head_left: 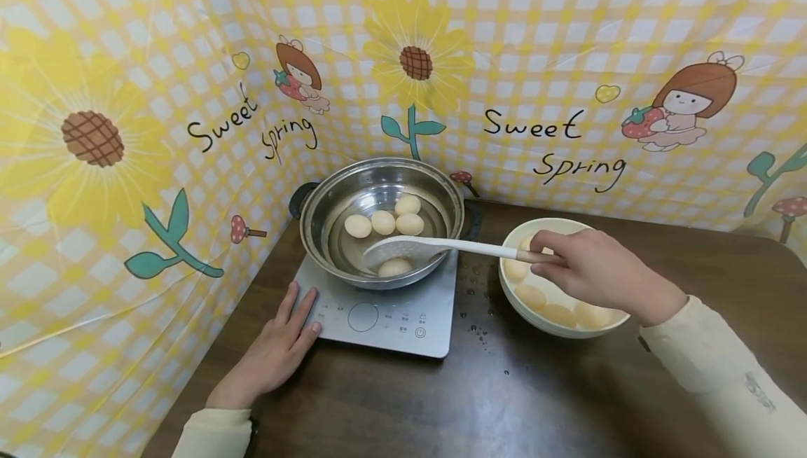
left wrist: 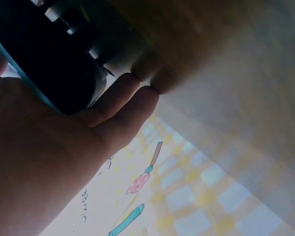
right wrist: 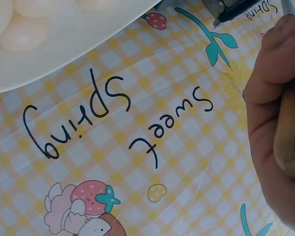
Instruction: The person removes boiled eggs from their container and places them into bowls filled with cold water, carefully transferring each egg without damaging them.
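Note:
My right hand [head_left: 595, 269] grips the wooden handle end of a white slotted spoon [head_left: 476, 246] above a white bowl [head_left: 512, 304]. The spoon reaches left over the rim of a steel pot [head_left: 315, 237], its perforated head low inside, beside an egg [head_left: 396, 268]. Several more pale eggs [head_left: 383, 223] sit in water on the pot's bottom. In the right wrist view, curled fingers [right wrist: 270, 83] wrap the handle [right wrist: 291, 135]. My left hand [head_left: 274, 353], fingers extended, rests at the left edge of the induction cooker [head_left: 410, 335] under the pot.
Several peeled-looking, pale eggs [head_left: 529, 297] lie in the bowl, right of the cooker. Water drops dot the dark wooden table [head_left: 403, 402] between them. A yellow checked cloth [head_left: 536, 38] covers the walls behind and at left. The pot has black side handles [head_left: 301, 199].

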Tool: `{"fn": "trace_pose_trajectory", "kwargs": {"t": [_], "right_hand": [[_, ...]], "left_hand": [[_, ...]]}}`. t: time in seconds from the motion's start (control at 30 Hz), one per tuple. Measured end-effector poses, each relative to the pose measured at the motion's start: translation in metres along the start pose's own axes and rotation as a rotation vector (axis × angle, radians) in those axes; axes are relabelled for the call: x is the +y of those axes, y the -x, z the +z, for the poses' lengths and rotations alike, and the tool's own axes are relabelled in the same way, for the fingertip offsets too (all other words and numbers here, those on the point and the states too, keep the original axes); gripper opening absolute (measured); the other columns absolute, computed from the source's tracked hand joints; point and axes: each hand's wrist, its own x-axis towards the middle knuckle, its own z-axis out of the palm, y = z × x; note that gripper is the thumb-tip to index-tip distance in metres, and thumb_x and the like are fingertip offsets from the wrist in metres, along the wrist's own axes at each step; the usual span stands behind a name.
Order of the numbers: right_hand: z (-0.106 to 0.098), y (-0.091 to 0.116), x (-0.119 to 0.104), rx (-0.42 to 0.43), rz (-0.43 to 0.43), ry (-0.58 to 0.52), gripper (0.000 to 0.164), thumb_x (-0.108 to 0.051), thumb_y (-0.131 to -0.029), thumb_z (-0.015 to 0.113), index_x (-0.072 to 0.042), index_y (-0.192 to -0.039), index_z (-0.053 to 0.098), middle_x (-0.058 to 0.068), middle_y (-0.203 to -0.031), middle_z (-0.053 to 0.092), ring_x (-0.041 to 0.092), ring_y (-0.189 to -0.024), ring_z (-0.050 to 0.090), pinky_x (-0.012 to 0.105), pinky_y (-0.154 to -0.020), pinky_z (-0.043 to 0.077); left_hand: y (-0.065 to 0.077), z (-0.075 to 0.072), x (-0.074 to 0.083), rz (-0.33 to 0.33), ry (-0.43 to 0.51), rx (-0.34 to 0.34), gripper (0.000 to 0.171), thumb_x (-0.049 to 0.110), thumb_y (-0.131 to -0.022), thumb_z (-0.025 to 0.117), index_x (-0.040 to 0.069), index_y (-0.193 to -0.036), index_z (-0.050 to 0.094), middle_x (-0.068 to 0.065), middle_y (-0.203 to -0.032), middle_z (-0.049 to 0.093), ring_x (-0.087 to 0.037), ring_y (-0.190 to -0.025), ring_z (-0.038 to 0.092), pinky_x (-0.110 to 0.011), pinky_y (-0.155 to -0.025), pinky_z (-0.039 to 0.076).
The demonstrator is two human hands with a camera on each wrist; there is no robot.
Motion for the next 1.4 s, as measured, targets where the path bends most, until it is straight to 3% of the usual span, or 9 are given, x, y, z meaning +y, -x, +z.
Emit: {"fn": "trace_pose_trajectory", "kwargs": {"t": [0.23, 0.53, 0.8, 0.97, 1.4], "right_hand": [[0.002, -0.008, -0.004, -0.029, -0.034, 0.015, 0.007, -0.022, -0.097, 0.071, -0.025, -0.101, 0.067, -0.023, -0.06, 0.043, -0.003, -0.048, 0.034, 0.026, -0.049, 0.034], [-0.002, -0.018, -0.016, -0.176, 0.063, 0.0, 0.01, -0.028, -0.103, 0.061, -0.023, -0.102, 0.07, -0.016, -0.059, 0.043, 0.003, -0.048, 0.034, 0.028, -0.052, 0.034], [-0.007, -0.026, -0.022, -0.271, 0.132, -0.163, 0.016, -0.023, -0.105, 0.059, -0.016, -0.103, 0.073, -0.011, -0.062, 0.048, 0.005, -0.048, 0.038, 0.027, -0.049, 0.035], [-0.01, -0.026, -0.022, -0.364, 0.255, -0.298, 0.019, -0.021, -0.106, 0.056, -0.014, -0.11, 0.072, -0.005, -0.057, 0.049, 0.01, -0.045, 0.045, 0.028, -0.045, 0.037], [-0.011, -0.016, -0.013, -0.429, 0.416, -0.559, 0.02, -0.024, -0.106, 0.056, -0.012, -0.113, 0.07, -0.001, -0.05, 0.04, 0.012, -0.04, 0.025, 0.027, -0.038, 0.025]], "left_hand": [[0.001, 0.0, 0.0, -0.004, -0.002, -0.003, 0.065, 0.043, -0.111, 0.034, 0.008, -0.163, 0.018, -0.024, -0.166, -0.005, -0.061, -0.14, 0.02, -0.075, -0.103, 0.025], [0.0, 0.0, 0.0, -0.004, -0.008, 0.0, 0.065, 0.044, -0.111, 0.034, 0.008, -0.163, 0.018, -0.023, -0.166, -0.004, -0.062, -0.139, 0.022, -0.075, -0.104, 0.024], [0.001, 0.0, 0.0, -0.002, -0.006, 0.007, 0.065, 0.044, -0.111, 0.035, 0.008, -0.163, 0.018, -0.023, -0.166, -0.004, -0.062, -0.139, 0.022, -0.075, -0.103, 0.025], [0.0, 0.0, 0.001, -0.001, -0.002, 0.006, 0.065, 0.043, -0.111, 0.035, 0.009, -0.163, 0.018, -0.022, -0.167, -0.005, -0.06, -0.14, 0.021, -0.074, -0.105, 0.025], [0.001, -0.001, 0.003, -0.015, -0.014, -0.005, 0.064, 0.043, -0.111, 0.036, 0.009, -0.163, 0.019, -0.023, -0.166, -0.004, -0.06, -0.139, 0.023, -0.074, -0.102, 0.028]]}}
